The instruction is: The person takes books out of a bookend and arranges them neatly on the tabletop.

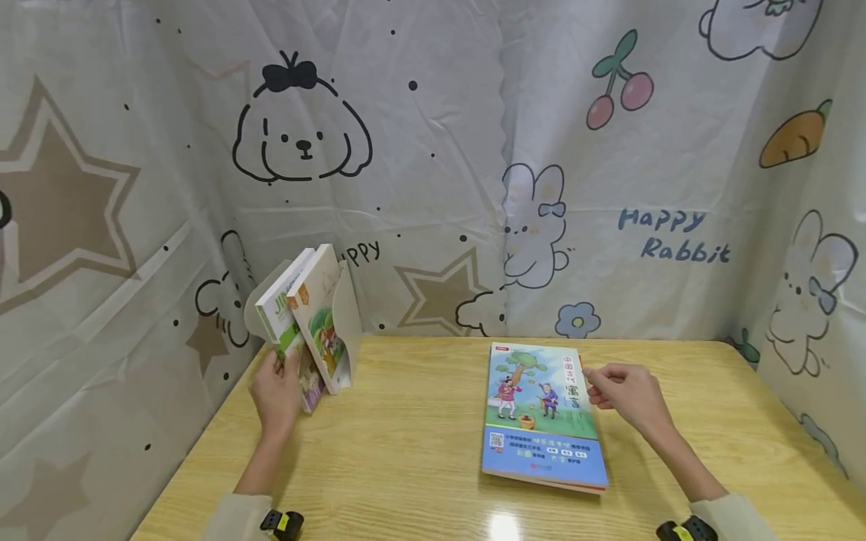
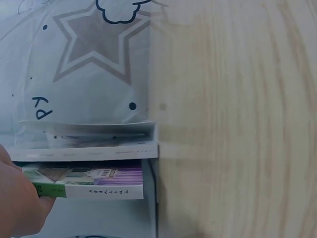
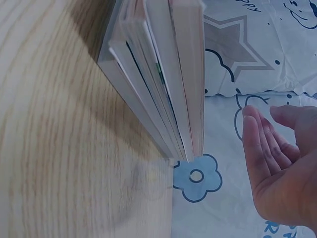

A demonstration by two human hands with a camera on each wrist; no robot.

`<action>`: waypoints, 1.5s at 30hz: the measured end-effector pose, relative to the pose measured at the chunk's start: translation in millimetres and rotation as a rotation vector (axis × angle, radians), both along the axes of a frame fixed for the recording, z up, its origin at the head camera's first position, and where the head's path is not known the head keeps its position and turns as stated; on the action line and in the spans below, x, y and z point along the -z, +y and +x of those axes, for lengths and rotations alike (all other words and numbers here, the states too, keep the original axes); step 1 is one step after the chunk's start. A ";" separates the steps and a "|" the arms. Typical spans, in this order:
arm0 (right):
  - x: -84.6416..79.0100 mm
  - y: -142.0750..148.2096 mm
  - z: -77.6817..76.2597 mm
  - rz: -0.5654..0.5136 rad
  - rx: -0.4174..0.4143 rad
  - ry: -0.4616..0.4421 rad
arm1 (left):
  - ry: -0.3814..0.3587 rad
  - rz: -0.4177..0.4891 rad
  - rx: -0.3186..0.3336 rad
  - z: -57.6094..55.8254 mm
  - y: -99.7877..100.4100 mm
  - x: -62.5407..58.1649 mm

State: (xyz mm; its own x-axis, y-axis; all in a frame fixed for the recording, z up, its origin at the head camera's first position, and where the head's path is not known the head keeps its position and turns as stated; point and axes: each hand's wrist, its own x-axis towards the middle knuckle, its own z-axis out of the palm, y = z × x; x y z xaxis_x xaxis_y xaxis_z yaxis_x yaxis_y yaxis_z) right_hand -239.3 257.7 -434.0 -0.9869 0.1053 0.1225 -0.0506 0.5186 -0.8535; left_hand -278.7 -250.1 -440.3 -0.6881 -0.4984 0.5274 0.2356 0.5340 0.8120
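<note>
At the left, my left hand [image 1: 276,394] pinches the spine of a white and green book [image 1: 277,314], which leans in a pale bookend holder [image 1: 349,319]. The left wrist view shows the thumb under the book's purple and green spine [image 2: 104,191]. Beside it in the holder stands another white book [image 1: 321,319] with a picture on its cover. My right hand [image 1: 629,394] is just off the right edge of a stack of books [image 1: 541,451], topped by a blue and green illustrated cover. Its thumb and fingers are apart in the right wrist view, holding nothing.
The wooden table [image 1: 406,421] runs between the holder and the stack. A printed cloth [image 1: 433,150] with cartoon animals hangs behind and at both sides, close to the table edges. Several page blocks [image 3: 158,84] show in the stack from the right wrist view.
</note>
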 end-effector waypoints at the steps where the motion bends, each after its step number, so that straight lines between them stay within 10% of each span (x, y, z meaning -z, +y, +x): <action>1: 0.0 0.0 0.5 -0.005 0.001 0.003 | 0.014 -0.009 -0.003 1.8 0.0 -2.9; 14: 0.5 -1.5 1.5 -0.030 -0.019 0.033 | 0.152 -0.123 -0.113 28.6 3.9 -51.2; 45: 1.2 -4.6 -5.6 -0.031 -0.116 0.096 | 0.585 0.007 -0.099 101.0 30.1 -135.6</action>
